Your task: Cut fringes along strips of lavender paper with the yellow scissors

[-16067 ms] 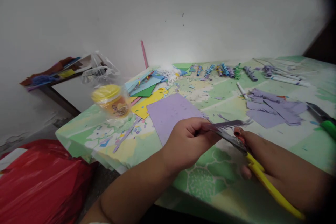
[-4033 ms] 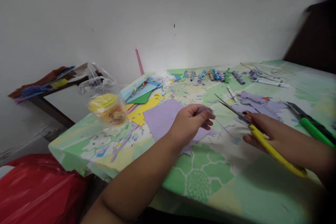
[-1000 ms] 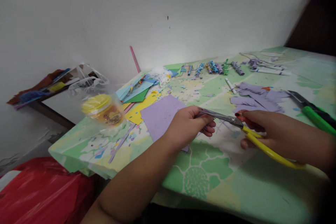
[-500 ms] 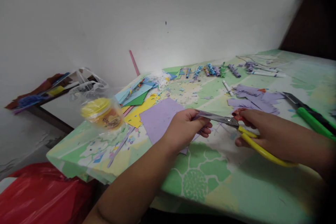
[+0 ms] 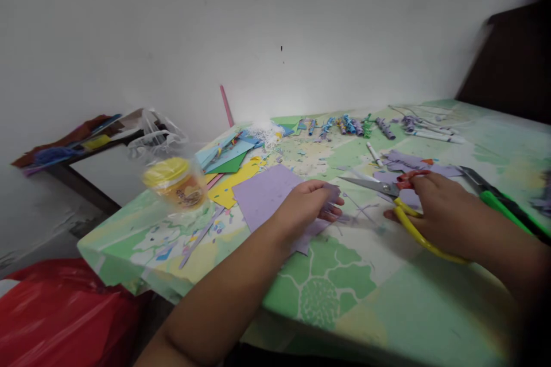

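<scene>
Between the thumb and fingers of my left hand (image 5: 307,203) is a small strip of purple paper (image 5: 332,194), its edge partly hidden by the fingers. My right hand (image 5: 443,212) grips a pair of scissors (image 5: 390,188) with one yellow and one red handle. The scissor blades are apart and point left, just clear of the left hand's fingertips. Under the left hand lies a purple sheet (image 5: 262,192). Fringed purple paper pieces (image 5: 398,160) rest beyond the scissors, and thin purple offcuts (image 5: 361,206) are scattered below the blades.
A green utility knife (image 5: 501,200) lies at right. Curled paper rolls (image 5: 348,124) and markers (image 5: 434,136) line the back. Coloured sheets (image 5: 228,161) and a yellow-lidded tub in plastic (image 5: 174,180) stand left. A red bag (image 5: 64,315) is beside the table.
The scissor blades have opened and drawn back right from the left hand. The left hand still pinches the purple strip. The view has shifted slightly.
</scene>
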A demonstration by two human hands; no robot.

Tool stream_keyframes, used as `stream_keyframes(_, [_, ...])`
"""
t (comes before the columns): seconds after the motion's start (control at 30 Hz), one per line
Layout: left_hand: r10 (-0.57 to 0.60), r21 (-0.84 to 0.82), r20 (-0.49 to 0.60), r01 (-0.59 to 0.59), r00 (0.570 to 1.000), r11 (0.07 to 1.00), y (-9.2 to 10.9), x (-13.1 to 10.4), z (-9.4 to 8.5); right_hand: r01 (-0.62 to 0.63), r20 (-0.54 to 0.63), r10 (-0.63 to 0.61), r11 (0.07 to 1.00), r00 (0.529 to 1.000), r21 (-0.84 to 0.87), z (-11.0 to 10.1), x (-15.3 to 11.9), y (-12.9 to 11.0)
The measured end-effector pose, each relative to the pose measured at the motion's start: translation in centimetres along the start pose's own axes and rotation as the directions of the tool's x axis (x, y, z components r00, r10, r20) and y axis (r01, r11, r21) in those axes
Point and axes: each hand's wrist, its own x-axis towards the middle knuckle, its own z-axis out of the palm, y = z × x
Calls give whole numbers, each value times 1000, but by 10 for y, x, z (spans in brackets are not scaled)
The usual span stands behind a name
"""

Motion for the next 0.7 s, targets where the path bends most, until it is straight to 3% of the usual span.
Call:
stream_keyframes(0.23, [-58, -268, 2, 56, 998, 962, -2, 7, -2, 115, 180, -122, 992, 976, 49, 0, -2, 3])
stream_keyframes(0.43, [-59, -354, -2, 54, 998, 934, -2, 8, -4, 58, 320, -111, 984, 941, 169, -5, -9, 4])
stream_keyframes(0.7, [7, -471, -77, -43, 997, 881, -2, 9, -5, 47, 338, -154, 951, 928, 306, -6, -11, 11])
